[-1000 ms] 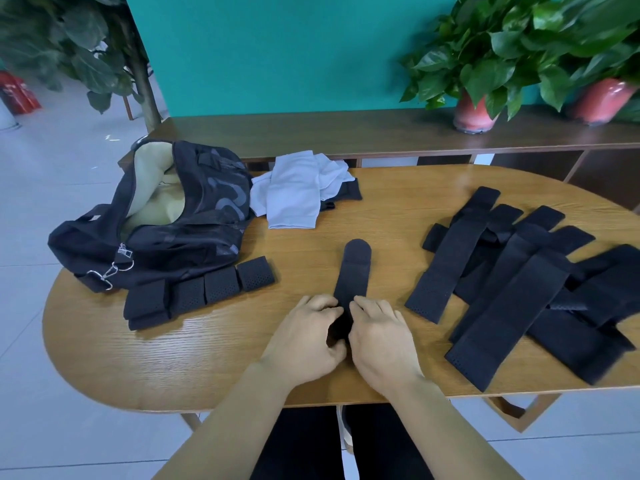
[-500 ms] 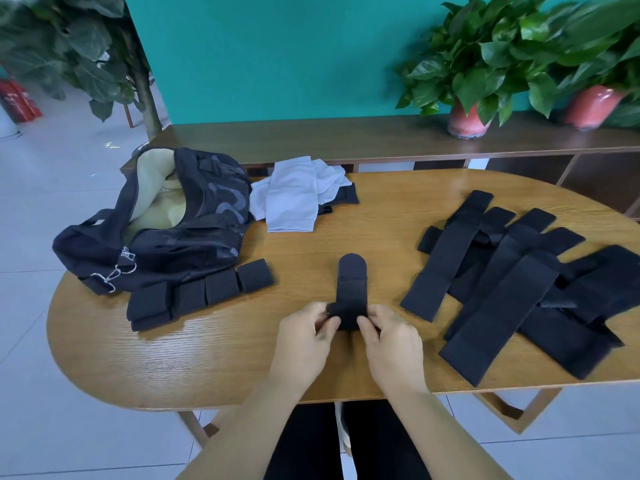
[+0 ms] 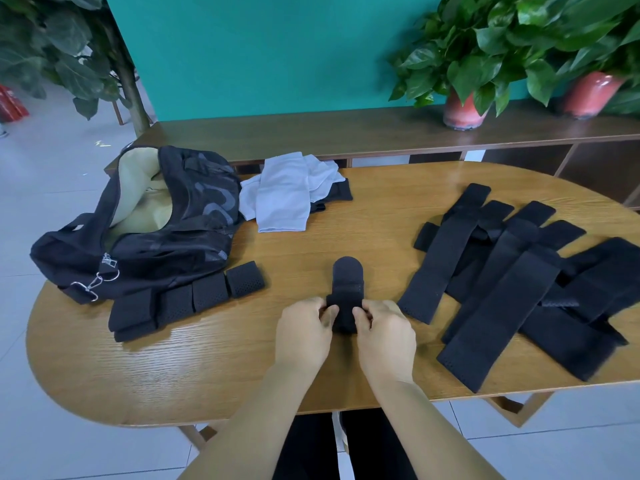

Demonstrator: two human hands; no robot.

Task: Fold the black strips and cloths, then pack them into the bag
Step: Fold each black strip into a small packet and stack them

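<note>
A black strip [image 3: 347, 278] lies in the middle of the wooden table [image 3: 221, 368], its near part rolled up. My left hand [image 3: 304, 332] and my right hand [image 3: 384, 332] pinch that roll from either side. Only the strip's rounded far end still lies flat. Several unfolded black strips [image 3: 512, 282] lie overlapping on the right. Several folded black strips [image 3: 187, 299] sit in a row at the left, in front of the open black bag [image 3: 145, 223]. Light cloths [image 3: 287, 195] lie heaped behind, over a dark one.
A long wooden bench [image 3: 346, 136] runs behind the table and carries two potted plants [image 3: 464, 105]. A green wall stands behind it. A leafy plant stands on the floor at far left. The table's near edge is close to my forearms.
The strip has been rolled further away from me: its flat part is much shorter than a second ago. Both hands moved forward with the roll.
</note>
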